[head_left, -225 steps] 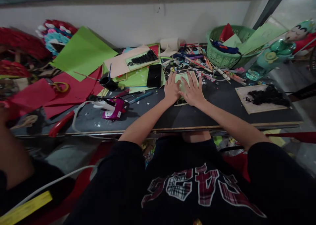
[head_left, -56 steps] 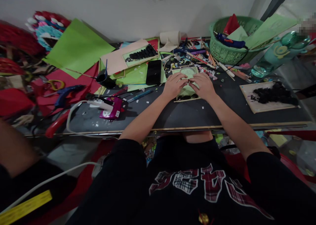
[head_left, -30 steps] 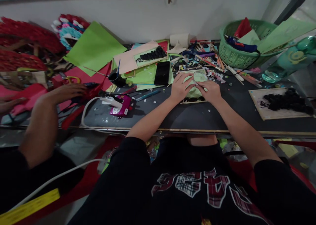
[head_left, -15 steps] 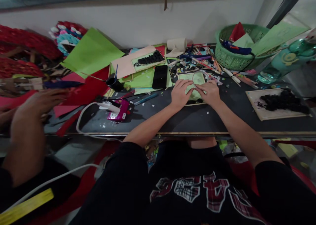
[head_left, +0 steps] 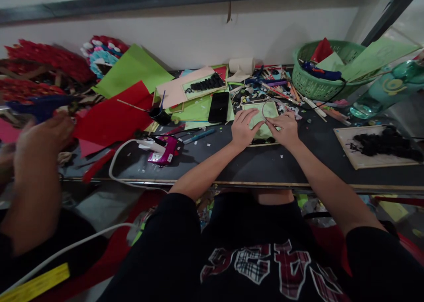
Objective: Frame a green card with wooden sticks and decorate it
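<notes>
A small light-green framed panel lies on the dark table in front of me, with black tufts along its near edge. My left hand rests on the panel's left side, fingers stretched out and thumb pointing at my right fingertips. With thumb and fingers pinched, my right hand holds a thin pale strip that curves up into a loop over the panel. The strip's lower end is hidden by my fingertips.
A phone, a black paint pot and a pink power block lie left. At right are another framed panel, a green basket and a bottle. A co-worker's hand is far left.
The view has tilted, shifting everything slightly down and right. The co-worker's hand and a blue item have moved left, uncovering more red paper. My hands stay over the panel.
</notes>
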The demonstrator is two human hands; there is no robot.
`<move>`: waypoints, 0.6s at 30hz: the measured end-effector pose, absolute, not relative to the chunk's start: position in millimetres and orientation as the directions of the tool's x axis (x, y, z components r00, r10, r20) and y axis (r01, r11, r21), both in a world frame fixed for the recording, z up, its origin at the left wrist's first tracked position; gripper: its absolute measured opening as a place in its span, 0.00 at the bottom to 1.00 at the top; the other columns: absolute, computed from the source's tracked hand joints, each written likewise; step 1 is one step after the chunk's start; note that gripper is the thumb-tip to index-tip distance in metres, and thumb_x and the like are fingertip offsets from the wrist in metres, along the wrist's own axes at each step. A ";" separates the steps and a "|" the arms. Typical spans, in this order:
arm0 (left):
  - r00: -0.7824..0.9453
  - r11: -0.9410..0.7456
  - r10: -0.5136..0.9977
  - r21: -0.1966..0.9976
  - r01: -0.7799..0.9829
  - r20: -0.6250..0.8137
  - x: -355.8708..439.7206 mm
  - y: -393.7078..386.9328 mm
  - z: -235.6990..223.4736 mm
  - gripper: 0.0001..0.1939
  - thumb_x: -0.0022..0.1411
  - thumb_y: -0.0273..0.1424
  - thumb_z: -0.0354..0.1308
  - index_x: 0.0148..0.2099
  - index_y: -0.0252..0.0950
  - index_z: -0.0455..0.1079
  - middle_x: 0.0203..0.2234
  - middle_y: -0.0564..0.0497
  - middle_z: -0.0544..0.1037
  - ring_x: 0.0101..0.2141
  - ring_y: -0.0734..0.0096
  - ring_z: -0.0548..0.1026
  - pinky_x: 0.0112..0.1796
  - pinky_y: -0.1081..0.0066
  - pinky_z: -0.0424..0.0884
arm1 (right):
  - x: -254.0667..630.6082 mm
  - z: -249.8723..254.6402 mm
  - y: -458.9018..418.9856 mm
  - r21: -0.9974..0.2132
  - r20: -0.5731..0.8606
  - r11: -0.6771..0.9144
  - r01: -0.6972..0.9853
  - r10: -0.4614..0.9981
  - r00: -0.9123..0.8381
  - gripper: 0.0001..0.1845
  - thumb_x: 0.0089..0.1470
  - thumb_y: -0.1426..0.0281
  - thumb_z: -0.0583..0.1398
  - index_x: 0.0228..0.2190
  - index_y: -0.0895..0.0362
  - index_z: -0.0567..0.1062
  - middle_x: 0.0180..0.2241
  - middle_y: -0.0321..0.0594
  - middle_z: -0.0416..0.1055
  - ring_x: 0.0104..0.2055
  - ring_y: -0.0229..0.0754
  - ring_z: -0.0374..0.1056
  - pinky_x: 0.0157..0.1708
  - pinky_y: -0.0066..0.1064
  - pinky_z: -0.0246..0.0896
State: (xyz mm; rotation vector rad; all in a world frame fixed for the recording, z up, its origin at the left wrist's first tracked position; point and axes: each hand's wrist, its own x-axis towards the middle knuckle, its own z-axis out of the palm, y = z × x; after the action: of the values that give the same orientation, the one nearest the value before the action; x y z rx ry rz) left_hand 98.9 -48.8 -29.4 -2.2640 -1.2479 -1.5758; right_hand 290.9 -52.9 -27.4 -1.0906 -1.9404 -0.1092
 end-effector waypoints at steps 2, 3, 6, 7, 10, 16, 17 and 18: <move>0.132 -0.637 0.562 0.326 0.698 0.817 97.6 -46.9 -30.8 0.25 0.70 0.51 0.53 0.55 0.37 0.73 0.51 0.40 0.79 0.53 0.57 0.75 0.56 0.56 0.70 | 290.8 -27.7 -52.7 -0.319 0.724 0.612 0.724 0.650 -0.231 0.18 0.64 0.59 0.57 0.33 0.50 0.85 0.31 0.38 0.82 0.34 0.43 0.78 0.46 0.44 0.60; 0.158 -0.643 0.556 0.302 0.704 0.816 97.0 -46.0 -31.4 0.24 0.71 0.50 0.52 0.55 0.37 0.74 0.51 0.40 0.78 0.53 0.57 0.75 0.55 0.56 0.70 | 290.5 -27.5 -53.3 -0.320 0.721 0.609 0.726 0.654 -0.230 0.18 0.64 0.59 0.57 0.33 0.50 0.85 0.30 0.38 0.82 0.34 0.43 0.77 0.45 0.44 0.59; 0.275 -0.700 0.510 0.208 0.683 0.815 97.0 -44.7 -32.7 0.16 0.74 0.42 0.51 0.50 0.40 0.76 0.45 0.45 0.80 0.46 0.63 0.77 0.50 0.60 0.73 | 289.0 -24.5 -58.1 -0.322 0.716 0.585 0.745 0.665 -0.213 0.19 0.64 0.58 0.56 0.33 0.50 0.84 0.29 0.37 0.82 0.33 0.43 0.76 0.45 0.43 0.58; 0.295 -0.718 0.493 0.190 0.670 0.819 97.4 -44.7 -32.9 0.15 0.74 0.41 0.51 0.48 0.41 0.77 0.43 0.45 0.81 0.44 0.64 0.77 0.49 0.60 0.73 | 288.3 -22.9 -60.5 -0.321 0.715 0.577 0.751 0.667 -0.207 0.19 0.64 0.58 0.55 0.32 0.50 0.84 0.28 0.37 0.81 0.32 0.42 0.76 0.46 0.44 0.57; 0.286 -0.746 0.467 0.199 0.635 0.837 98.7 -45.5 -33.2 0.13 0.73 0.40 0.54 0.45 0.39 0.78 0.39 0.45 0.80 0.43 0.63 0.76 0.48 0.60 0.72 | 286.4 -17.8 -67.1 -0.311 0.711 0.569 0.761 0.671 -0.211 0.20 0.63 0.58 0.57 0.27 0.50 0.83 0.26 0.36 0.80 0.30 0.41 0.74 0.47 0.44 0.55; 0.339 -0.782 0.449 0.181 0.596 0.827 99.5 -44.2 -36.2 0.14 0.72 0.41 0.55 0.39 0.40 0.76 0.35 0.48 0.78 0.41 0.64 0.75 0.47 0.60 0.71 | 284.9 -14.6 -69.1 -0.306 0.676 0.466 0.830 0.721 -0.155 0.11 0.52 0.63 0.61 0.23 0.52 0.79 0.23 0.34 0.77 0.29 0.41 0.72 0.48 0.43 0.53; 0.366 -0.791 0.451 0.175 0.586 0.814 99.7 -43.5 -36.5 0.14 0.72 0.41 0.55 0.39 0.40 0.76 0.36 0.47 0.78 0.42 0.63 0.74 0.48 0.60 0.71 | 284.8 -14.8 -68.8 -0.314 0.671 0.453 0.834 0.728 -0.143 0.10 0.51 0.64 0.61 0.23 0.53 0.79 0.23 0.34 0.77 0.29 0.42 0.72 0.48 0.43 0.53; 0.393 -0.799 0.459 0.177 0.574 0.797 99.7 -42.7 -36.7 0.13 0.73 0.40 0.54 0.39 0.39 0.75 0.39 0.46 0.78 0.44 0.62 0.74 0.50 0.59 0.71 | 284.6 -15.0 -68.6 -0.324 0.663 0.449 0.833 0.736 -0.140 0.09 0.50 0.65 0.61 0.23 0.53 0.79 0.23 0.34 0.76 0.30 0.42 0.72 0.48 0.43 0.53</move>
State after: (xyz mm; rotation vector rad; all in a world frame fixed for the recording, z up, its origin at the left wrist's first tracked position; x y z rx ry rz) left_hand 99.7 -42.7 -36.7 -2.5138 -0.9375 -1.3745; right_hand 284.6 -68.6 -15.0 -1.3193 -1.9048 -0.1541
